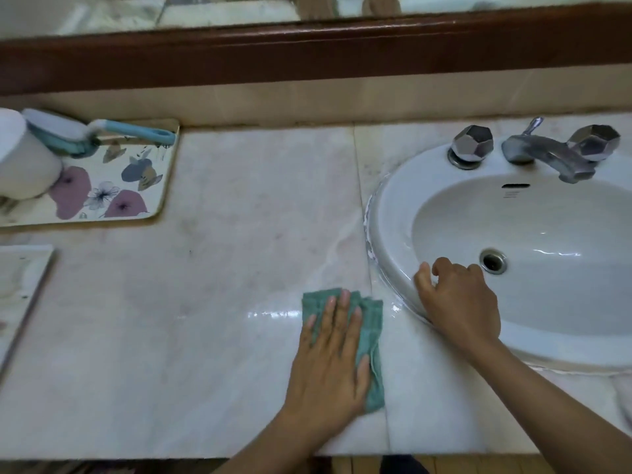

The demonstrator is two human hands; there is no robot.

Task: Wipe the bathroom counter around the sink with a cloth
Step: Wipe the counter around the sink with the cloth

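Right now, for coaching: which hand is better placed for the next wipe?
Likely left: the left hand presses flat on the green cloth on the counter; the right hand rests on the sink rim, clothless.

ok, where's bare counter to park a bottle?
Widest free patch: counter between the flowered tray and sink, behind the cloth. Also the front-left stretch in front of the tray. Crowded: front centre, left hand flat on cloth, right hand on the sink rim.
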